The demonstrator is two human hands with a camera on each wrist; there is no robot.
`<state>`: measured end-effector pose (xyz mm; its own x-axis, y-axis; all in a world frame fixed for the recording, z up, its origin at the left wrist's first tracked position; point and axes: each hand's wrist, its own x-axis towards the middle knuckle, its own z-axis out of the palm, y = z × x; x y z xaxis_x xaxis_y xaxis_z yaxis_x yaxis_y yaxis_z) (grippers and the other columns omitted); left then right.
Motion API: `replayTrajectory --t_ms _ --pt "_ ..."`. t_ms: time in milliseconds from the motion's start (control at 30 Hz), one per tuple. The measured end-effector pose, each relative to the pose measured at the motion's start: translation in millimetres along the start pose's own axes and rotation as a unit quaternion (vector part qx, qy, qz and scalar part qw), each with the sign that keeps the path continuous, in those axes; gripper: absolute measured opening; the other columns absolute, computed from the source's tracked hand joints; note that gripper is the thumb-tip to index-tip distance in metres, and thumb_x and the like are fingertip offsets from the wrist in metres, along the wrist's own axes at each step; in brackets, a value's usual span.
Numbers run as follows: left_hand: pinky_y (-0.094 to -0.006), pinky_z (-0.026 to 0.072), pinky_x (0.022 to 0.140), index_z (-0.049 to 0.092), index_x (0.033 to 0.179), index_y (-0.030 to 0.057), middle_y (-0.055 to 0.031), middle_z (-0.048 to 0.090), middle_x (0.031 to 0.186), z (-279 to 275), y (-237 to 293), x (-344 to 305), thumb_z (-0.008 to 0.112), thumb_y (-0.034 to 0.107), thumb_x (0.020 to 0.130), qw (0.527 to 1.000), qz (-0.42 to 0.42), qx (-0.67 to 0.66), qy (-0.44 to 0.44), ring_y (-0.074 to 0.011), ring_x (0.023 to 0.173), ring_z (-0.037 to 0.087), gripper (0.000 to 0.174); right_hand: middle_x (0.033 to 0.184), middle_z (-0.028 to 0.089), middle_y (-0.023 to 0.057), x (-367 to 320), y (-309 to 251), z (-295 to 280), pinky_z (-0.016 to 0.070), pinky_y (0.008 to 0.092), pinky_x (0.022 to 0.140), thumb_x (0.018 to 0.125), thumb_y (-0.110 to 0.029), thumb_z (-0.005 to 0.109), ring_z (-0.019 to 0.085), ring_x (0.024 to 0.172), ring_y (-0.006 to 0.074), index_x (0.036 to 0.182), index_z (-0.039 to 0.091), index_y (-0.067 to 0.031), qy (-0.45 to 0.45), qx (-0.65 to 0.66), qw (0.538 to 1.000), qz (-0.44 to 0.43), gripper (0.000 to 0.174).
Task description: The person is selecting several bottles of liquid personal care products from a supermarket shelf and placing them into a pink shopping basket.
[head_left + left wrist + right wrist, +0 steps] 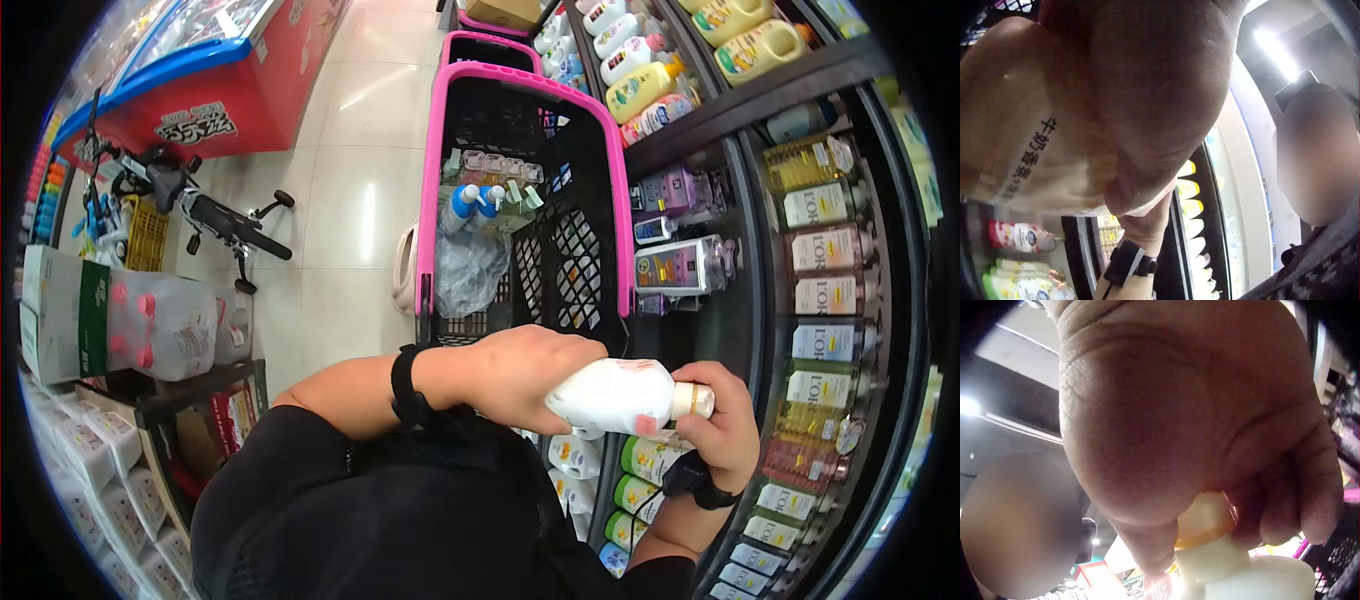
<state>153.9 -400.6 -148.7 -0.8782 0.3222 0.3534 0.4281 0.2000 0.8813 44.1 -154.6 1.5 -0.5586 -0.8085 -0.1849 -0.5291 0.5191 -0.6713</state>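
Observation:
A white bottle (615, 392) with a cream cap and a gold ring lies sideways between both hands in the head view. My left hand (515, 372) grips its body near the base. The thumb and fingers of my right hand (722, 420) pinch the cap (692, 400). In the left wrist view, dark printed characters show on the bottle (1029, 156), with the left hand (1160, 94) over it. The right wrist view shows the cap (1207, 519) below the palm of the right hand (1191, 412).
A black basket with a pink rim (440, 180) stands ahead, holding blue pump bottles (462, 205) and a clear plastic bag (470, 270). Shelves of bottles (825, 295) run along the right. To the left are a small bicycle (215, 215), a red freezer (270, 80) and packs of drinks (160, 325).

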Motion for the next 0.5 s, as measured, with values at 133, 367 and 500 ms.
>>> replayTrajectory --t_ms 133,367,500 --pt "-0.0455 0.0523 0.087 0.054 0.124 0.0035 -0.0170 0.065 0.107 -20 -11 -13 0.080 0.028 0.070 0.997 -0.053 -0.054 0.011 -0.0383 0.100 0.066 0.065 0.078 0.066 0.0087 56 2 6 0.0486 0.0300 0.063 0.076 -0.025 0.076 0.064 0.068 0.0168 0.098 0.068 0.0001 0.002 0.012 0.999 -0.043 0.035" --pt "-0.0524 0.0320 0.115 0.056 0.129 0.0028 -0.0216 0.053 0.137 -29 -60 -59 0.080 0.027 0.076 0.875 -0.177 0.352 0.280 -0.0416 0.135 0.044 0.063 0.076 0.066 0.0184 152 15 57 0.0515 0.0398 0.063 0.082 -0.033 0.076 0.067 0.070 0.0345 0.088 0.067 -0.0025 0.014 -0.144 0.988 -0.059 0.032" --pt "-0.0487 0.0341 0.115 0.037 0.144 -0.0011 -0.0269 0.046 0.142 -13 -111 -89 0.075 0.016 0.080 0.825 -0.299 0.265 0.400 -0.0438 0.135 0.044 0.077 0.080 0.068 0.0221 221 63 130 0.0527 0.0500 0.069 0.086 -0.047 0.066 0.068 0.077 0.0421 0.084 0.063 -0.0024 0.001 -0.256 0.965 -0.062 0.045"
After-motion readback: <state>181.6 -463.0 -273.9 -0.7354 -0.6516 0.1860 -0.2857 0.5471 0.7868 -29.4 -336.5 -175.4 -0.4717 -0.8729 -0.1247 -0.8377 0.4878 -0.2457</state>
